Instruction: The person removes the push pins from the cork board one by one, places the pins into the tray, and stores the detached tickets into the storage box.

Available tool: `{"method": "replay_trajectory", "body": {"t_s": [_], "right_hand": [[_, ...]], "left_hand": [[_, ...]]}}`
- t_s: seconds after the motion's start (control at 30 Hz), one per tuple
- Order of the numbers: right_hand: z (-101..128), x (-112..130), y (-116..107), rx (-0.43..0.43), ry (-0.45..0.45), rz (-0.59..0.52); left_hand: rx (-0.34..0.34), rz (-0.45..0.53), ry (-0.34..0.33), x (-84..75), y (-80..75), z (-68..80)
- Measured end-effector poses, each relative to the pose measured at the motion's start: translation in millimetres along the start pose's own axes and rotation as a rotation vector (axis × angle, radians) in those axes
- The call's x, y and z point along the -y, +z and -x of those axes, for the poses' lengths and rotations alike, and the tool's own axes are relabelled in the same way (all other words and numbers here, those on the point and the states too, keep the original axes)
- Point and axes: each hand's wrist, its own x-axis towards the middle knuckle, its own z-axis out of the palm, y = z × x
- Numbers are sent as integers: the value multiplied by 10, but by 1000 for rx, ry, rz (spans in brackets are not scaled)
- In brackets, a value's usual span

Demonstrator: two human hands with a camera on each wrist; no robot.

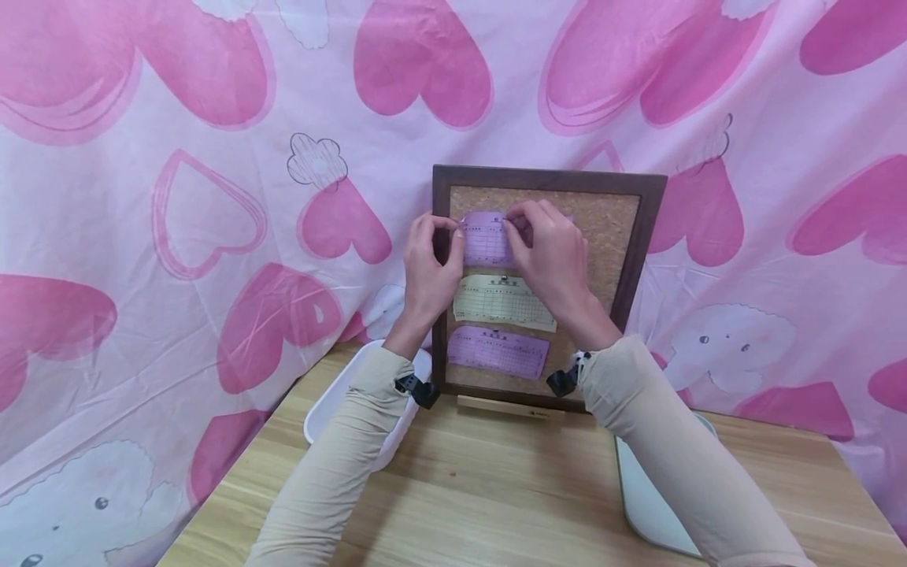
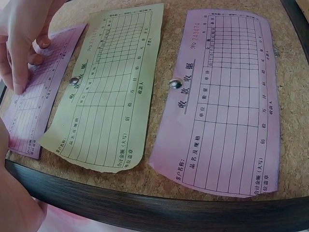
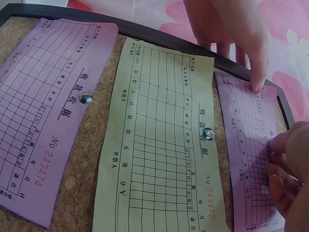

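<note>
A framed cork board [image 1: 622, 236] stands upright on a wooden table [image 1: 482, 488]. Both hands are at the top purple receipt [image 1: 486, 239]: the left hand [image 1: 427, 268] steadies its left edge with straight fingertips, while the right hand [image 1: 549, 252] presses curled fingers on its upper middle. Below it hang a pinned yellow receipt [image 1: 503, 303] and a second purple receipt [image 1: 498, 351].

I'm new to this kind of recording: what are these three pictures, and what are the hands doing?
No machine here: a person works with bare hands. The large picture comes from a head camera; the other two come from cameras on each wrist, close to the board. A framed cork board stands on a wooden table. A yellow slip and a lower purple slip are pinned to it. The left hand steadies the top purple slip at its edge, and the right hand pinches something at its top, hidden by the fingers.
</note>
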Motion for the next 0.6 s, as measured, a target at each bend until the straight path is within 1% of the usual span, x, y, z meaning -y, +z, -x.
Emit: {"method": "replay_trajectory", "body": {"t_s": [0.2,0.6], "right_hand": [[7,4,0,-7,0,0],[32,-15,5,13,4,6]], "left_hand": [[-2,2,-5,-3,-7,-1],[-3,-1,-11,-2,-3,-1]]}}
